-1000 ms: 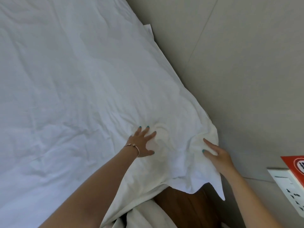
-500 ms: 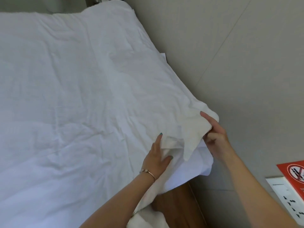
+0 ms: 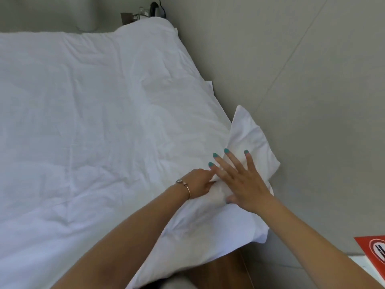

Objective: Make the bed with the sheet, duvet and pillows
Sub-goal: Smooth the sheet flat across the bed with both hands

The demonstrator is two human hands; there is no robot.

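Note:
A white duvet point(image 3: 93, 126) covers the bed, wrinkled across its middle. Its near right corner point(image 3: 250, 138) is folded up and back against the wall. My right hand point(image 3: 239, 180) lies flat on that folded corner with its fingers spread and straight. My left hand point(image 3: 198, 182), with a bracelet on the wrist, reaches in beside it. Its fingers go into the fold under the right hand, and the thumb and forefinger pinch the fabric. The fingertips are hidden.
A grey wall point(image 3: 302, 90) runs close along the bed's right side. Brown wooden bed frame point(image 3: 218, 272) shows below the duvet edge. A red sign point(image 3: 373, 251) sits at the lower right. Small dark items point(image 3: 145, 13) stand beyond the bed's far end.
The corner of the duvet has been lifted and folded back. My right hand let go of its edge and now lies flat on top. My left hand slid into the fold.

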